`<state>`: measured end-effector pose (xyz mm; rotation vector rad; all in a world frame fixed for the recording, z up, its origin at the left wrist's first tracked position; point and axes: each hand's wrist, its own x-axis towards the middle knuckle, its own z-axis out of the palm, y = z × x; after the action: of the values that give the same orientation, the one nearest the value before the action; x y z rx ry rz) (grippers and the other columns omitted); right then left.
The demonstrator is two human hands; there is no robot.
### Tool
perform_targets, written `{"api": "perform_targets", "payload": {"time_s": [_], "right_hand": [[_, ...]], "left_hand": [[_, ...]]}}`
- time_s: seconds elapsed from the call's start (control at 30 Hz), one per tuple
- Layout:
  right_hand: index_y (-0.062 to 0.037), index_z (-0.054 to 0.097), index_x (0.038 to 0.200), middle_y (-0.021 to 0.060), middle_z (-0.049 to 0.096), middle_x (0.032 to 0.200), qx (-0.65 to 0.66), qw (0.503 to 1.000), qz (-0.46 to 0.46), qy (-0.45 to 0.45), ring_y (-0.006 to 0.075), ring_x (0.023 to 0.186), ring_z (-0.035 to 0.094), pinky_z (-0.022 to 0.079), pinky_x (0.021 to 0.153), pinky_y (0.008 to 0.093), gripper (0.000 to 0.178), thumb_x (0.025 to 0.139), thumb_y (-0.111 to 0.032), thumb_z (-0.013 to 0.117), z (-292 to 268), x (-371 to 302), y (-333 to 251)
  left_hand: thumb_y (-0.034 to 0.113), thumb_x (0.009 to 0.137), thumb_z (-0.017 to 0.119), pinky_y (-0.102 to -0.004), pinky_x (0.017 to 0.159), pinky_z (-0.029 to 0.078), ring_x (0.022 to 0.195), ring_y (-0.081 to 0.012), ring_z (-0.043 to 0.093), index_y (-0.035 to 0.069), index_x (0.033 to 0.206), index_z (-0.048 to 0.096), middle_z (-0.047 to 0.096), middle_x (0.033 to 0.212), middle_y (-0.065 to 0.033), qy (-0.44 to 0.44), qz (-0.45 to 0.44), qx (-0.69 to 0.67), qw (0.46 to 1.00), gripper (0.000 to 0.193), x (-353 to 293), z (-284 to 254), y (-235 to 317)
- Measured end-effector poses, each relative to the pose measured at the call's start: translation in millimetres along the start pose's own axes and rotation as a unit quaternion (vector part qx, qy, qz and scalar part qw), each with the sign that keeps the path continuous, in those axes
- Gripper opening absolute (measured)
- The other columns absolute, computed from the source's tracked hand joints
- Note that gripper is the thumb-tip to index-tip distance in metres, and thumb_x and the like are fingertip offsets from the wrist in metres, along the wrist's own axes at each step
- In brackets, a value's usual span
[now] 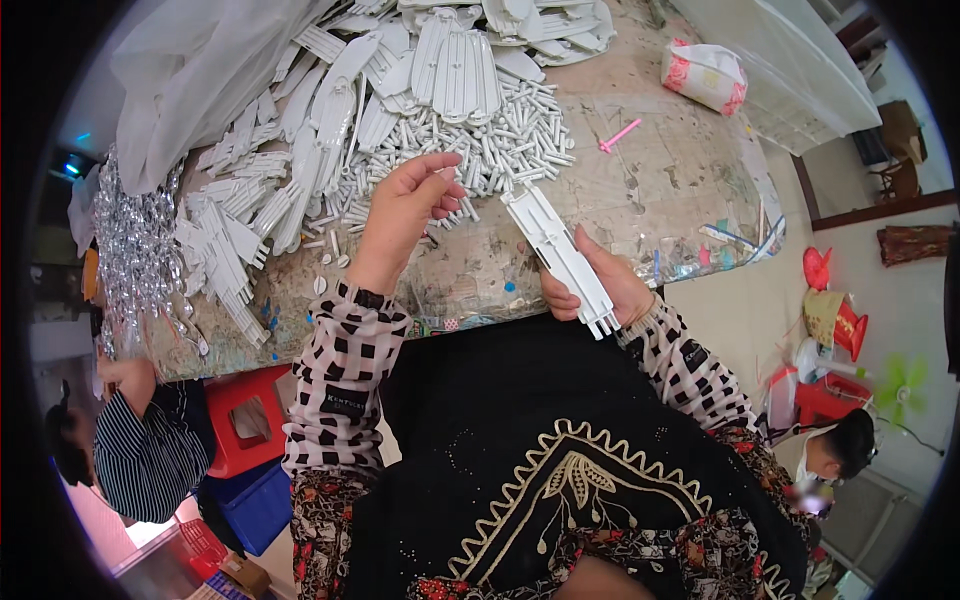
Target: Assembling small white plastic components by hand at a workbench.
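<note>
White plastic covered the far left part of the worn tabletop: a pile of flat panels toward the far edge, a heap of small pegs just on the near side of it, and slotted strips toward the left edge. The right hand was closed around the lower half of a long ribbed piece, thumb to one side and fingers to the other; that piece was tilted, its upper end near the pegs and its pronged lower end at the near edge. The left hand was raised beside the peg heap, half closed, thumb and forefinger close together; whether a small part was pinched there could not be told. With one hand alone supporting the ribbed piece, a loosened grip could, in this assessment, have dropped it off the near edge. The heap appeared loose and unconfined, so a brush of the left sleeve could have scattered pegs, and the stray discs toward the near edge seemed liable to be swept off. The panels were stacked unevenly; a knock could have sent them sliding over the pegs.
</note>
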<state>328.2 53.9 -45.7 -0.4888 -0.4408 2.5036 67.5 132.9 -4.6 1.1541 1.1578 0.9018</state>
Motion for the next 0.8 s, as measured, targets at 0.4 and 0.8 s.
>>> {"api": "perform_targets", "payload": {"time_s": [0.4,0.8], "right_hand": [[-0.0088,0.036,0.14,0.0059,0.048,0.073,-0.011,1.0,0.004,-0.018,0.0149,0.059,0.043,0.039,0.057,0.0283,0.069,0.098,-0.061,0.022,-3.5,0.5,0.3],[-0.0078,0.034,0.143,0.0061,0.05,0.072,-0.015,1.0,0.003,-0.028,0.0145,0.059,0.047,0.041,0.06,0.0291,0.07,0.098,-0.06,0.023,-6.4,0.5,1.3]], "left_hand": [[0.018,0.094,0.057,-0.0195,0.062,0.042,0.068,-0.0051,0.055,0.006,0.117,0.063,0.066,0.085,-0.0007,0.075,0.084,0.089,0.99,0.027,31.9,-16.2,24.5],[0.047,0.08,0.066,-0.045,0.087,0.046,0.106,-0.0349,0.056,-0.001,0.109,0.063,0.062,0.108,-0.0203,0.209,0.12,0.657,0.715,0.057,109.7,25.1,61.2]]}}
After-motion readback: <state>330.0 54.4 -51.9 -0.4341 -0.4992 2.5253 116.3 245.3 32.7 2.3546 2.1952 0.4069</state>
